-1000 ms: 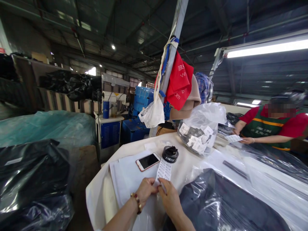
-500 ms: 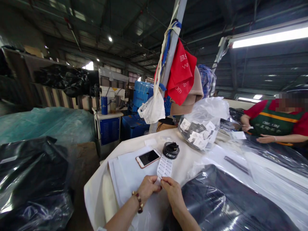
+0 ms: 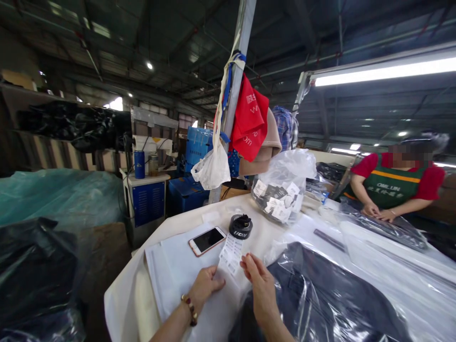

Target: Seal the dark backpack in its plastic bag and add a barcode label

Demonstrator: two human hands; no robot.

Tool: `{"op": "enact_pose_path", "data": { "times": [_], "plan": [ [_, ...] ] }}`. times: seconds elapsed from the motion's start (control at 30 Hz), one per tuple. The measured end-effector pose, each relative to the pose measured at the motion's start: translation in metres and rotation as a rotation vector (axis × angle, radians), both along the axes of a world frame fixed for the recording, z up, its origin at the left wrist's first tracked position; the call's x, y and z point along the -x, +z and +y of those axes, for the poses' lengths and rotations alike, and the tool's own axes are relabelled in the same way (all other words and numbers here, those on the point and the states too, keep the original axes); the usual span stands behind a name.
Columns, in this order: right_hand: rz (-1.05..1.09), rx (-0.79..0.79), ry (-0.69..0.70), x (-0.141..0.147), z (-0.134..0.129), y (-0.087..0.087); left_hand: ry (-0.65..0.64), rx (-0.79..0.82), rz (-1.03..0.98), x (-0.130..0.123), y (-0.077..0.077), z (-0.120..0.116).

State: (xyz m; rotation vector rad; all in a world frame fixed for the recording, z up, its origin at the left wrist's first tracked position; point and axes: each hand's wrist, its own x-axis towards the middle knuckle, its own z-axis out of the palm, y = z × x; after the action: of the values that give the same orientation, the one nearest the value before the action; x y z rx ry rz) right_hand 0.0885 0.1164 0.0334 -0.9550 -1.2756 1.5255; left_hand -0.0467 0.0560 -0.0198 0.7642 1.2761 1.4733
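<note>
My left hand, with a beaded bracelet at the wrist, pinches the lower left edge of a white label sheet printed with rows of small marks. Just right of the sheet, my right hand has its thumb and fingertips drawn together; anything between them is too small to make out. At the sheet's far end sits a black roll of tape with a small dark item on top. A phone with a dark screen lies left of the sheet, on white paper or plastic.
A clear bag of tags stands behind the tape roll. Black goods in clear plastic lie on the right. A metal post with hanging cloths rises beyond the table. Across the table, a co-worker in a green apron handles plastic-wrapped goods.
My hands were together at the sheet's near end; now the right hand is apart from the left, and the sheet is tilted up. The view has turned slightly right.
</note>
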Motion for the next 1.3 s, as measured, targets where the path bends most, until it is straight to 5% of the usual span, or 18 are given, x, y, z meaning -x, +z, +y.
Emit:
{"op": "enact_pose_path", "data": {
  "times": [0.07,0.17,0.23,0.3,0.47,0.63,0.83,1.0,1.17,1.3],
  "plan": [
    [-0.118,-0.429,-0.088,-0.018,-0.007,0.022,0.022,-0.006,0.048,0.004,0.004,-0.004],
    [-0.363,-1.386,-0.249,-0.057,-0.019,0.060,0.233,-0.032,0.290,0.006,0.028,-0.017],
    [-0.420,-1.737,-0.321,-0.084,-0.026,0.081,0.421,-0.074,0.565,-0.002,0.054,-0.029],
    [-0.468,-1.872,-0.369,-0.107,-0.032,0.094,0.383,-0.100,0.690,-0.018,0.085,-0.042],
    [-0.602,-1.923,-0.417,-0.148,-0.041,0.095,0.020,-0.208,0.440,-0.078,0.144,-0.067],
    [-0.668,-1.947,-0.431,-0.170,-0.051,0.091,-0.184,-0.165,0.180,-0.120,0.161,-0.076],
    [-0.603,-1.819,-0.585,-0.184,-0.067,0.090,-0.310,-0.096,0.125,-0.148,0.163,-0.073],
    [-0.704,-1.785,-0.523,-0.200,-0.073,0.074,-0.397,-0.064,0.261,-0.162,0.142,-0.055],
    [-0.944,-1.547,-0.218,-0.220,-0.062,0.040,-0.273,-0.128,0.759,-0.159,0.122,-0.031],
    [-1.075,-1.312,0.133,-0.231,-0.029,0.036,-0.285,-0.165,0.826,-0.157,0.134,0.010]
  ]
}}
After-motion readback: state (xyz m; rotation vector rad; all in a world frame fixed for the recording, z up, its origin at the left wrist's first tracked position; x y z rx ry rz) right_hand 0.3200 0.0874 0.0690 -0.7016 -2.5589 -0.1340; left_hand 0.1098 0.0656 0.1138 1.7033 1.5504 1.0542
